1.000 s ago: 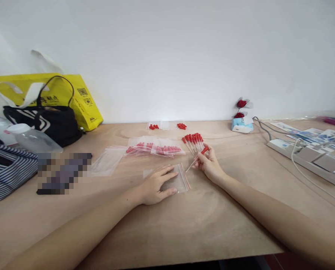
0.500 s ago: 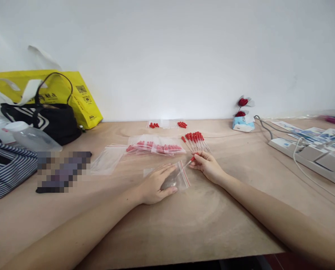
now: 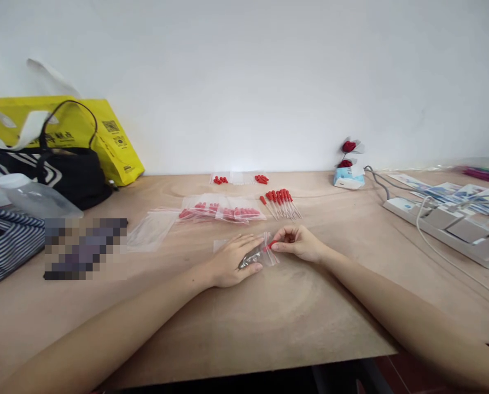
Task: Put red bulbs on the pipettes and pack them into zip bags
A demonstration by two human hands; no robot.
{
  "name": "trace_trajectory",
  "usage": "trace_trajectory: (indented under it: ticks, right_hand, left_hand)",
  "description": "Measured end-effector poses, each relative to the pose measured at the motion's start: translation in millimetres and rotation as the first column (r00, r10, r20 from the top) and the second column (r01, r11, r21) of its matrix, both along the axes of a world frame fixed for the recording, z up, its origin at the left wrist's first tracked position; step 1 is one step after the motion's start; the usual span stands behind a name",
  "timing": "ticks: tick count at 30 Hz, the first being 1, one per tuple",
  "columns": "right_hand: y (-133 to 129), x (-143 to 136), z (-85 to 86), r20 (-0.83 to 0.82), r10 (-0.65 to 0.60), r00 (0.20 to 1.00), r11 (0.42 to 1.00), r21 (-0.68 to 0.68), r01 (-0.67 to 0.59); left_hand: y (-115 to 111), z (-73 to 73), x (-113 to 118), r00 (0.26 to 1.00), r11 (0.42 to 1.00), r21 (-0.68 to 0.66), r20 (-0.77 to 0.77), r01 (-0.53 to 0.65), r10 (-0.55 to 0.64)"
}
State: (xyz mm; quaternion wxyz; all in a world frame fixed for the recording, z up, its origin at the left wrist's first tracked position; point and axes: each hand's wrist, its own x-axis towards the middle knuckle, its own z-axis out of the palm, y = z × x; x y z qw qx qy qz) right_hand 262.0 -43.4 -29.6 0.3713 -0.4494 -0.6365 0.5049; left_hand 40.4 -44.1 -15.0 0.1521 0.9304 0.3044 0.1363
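My left hand (image 3: 237, 261) lies flat over a clear zip bag (image 3: 272, 257), pressing it onto the table with thumb and fingers apart. At the bag's mouth, my right hand (image 3: 300, 244) pinches a dropper by its red rubber bulb (image 3: 273, 244). The dropper's thin clear tube appears to be inside the bag, though plastic and glare blur it. Beyond my right hand, several red-topped droppers (image 3: 281, 200) lie side by side, tubes toward me. Filled clear bags (image 3: 228, 210) with red bulbs showing through overlap behind my left hand.
Unfilled clear bags (image 3: 152, 230) lie to the left. Two groups of loose red bulbs (image 3: 262, 179) rest near the wall. Farther left are a striped bag (image 3: 12, 241), a bottle (image 3: 39, 194) and a black bag (image 3: 72, 178). A power strip (image 3: 445, 219) with cables sits right.
My right hand has brought the dropper left to the bag's mouth, its tube passing inside. The left hand still presses on the bag. The whole view has shifted slightly.
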Motion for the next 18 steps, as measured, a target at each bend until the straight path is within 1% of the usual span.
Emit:
trace_trajectory:
  ticks: [4, 7, 9, 12, 15, 18]
  right_hand:
    - [4, 2, -6.1, 0.140, 0.004, 0.990, 0.990, 0.141, -0.024]
    - [6, 6, -6.6, 0.234, 0.008, 0.972, 0.981, 0.186, -0.053]
    - [7, 9, -5.7, 0.266, 0.002, 0.964, 0.983, 0.177, -0.051]
    - [8, 10, -4.2, 0.285, -0.004, 0.959, 0.988, 0.148, -0.040]
    - [8, 8, -3.9, 0.281, -0.018, 0.960, 0.991, 0.135, -0.021]
    - [6, 4, -4.3, 0.267, -0.052, 0.962, 0.986, 0.165, 0.008]
  left_hand:
    - [4, -3.3, 16, 0.997, 0.997, 0.062, 0.073, -0.040, 0.035]
    - [4, 1.2, 17, 0.988, 0.989, 0.106, 0.125, -0.102, 0.088]
    - [3, 7.1, 8, 0.987, 0.990, 0.105, 0.138, -0.097, 0.082]
    - [2, 13.4, -16, 0.996, 0.998, 0.057, 0.089, -0.017, 0.012]
    - [2, 12.1, -35, 0.999, 1.000, 0.001, 0.034, -0.010, 0.010]
    - [1, 7.5, -40, 0.999, 0.999, -0.041, 0.021, -0.033, 0.034]
